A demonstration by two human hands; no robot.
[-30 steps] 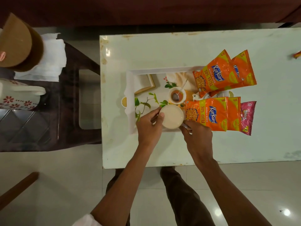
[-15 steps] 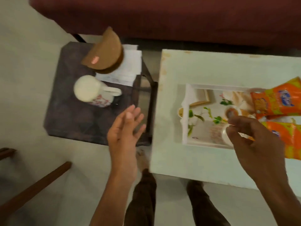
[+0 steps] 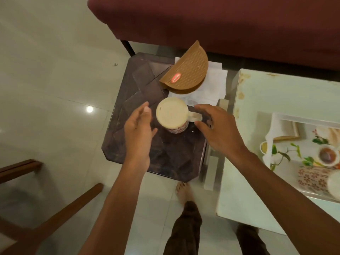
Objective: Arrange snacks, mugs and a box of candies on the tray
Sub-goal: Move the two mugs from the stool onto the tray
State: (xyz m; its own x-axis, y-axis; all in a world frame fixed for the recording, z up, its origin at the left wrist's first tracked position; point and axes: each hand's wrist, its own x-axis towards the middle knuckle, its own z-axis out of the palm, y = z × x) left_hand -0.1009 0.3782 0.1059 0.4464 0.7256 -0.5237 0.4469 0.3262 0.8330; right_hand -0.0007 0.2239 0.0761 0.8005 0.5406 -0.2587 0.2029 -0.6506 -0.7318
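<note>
A white mug with a red flower pattern stands on a dark glass side table, its handle pointing right. My left hand hovers just left of the mug, fingers relaxed and holding nothing. Just right of the handle is my right hand, thumb and fingers spread and empty. A brown half-round candy box leans on white napkins behind the mug. The printed tray lies on the white table at the right edge, with another mug partly cut off.
The white table stands to the right of the side table. A maroon sofa runs along the back. Wooden chair legs cross the lower left. My feet and legs are on the tiled floor below.
My view swung left from the tray to the side table. Both hands left the mug on the tray and moved to either side of the mug on the side table.
</note>
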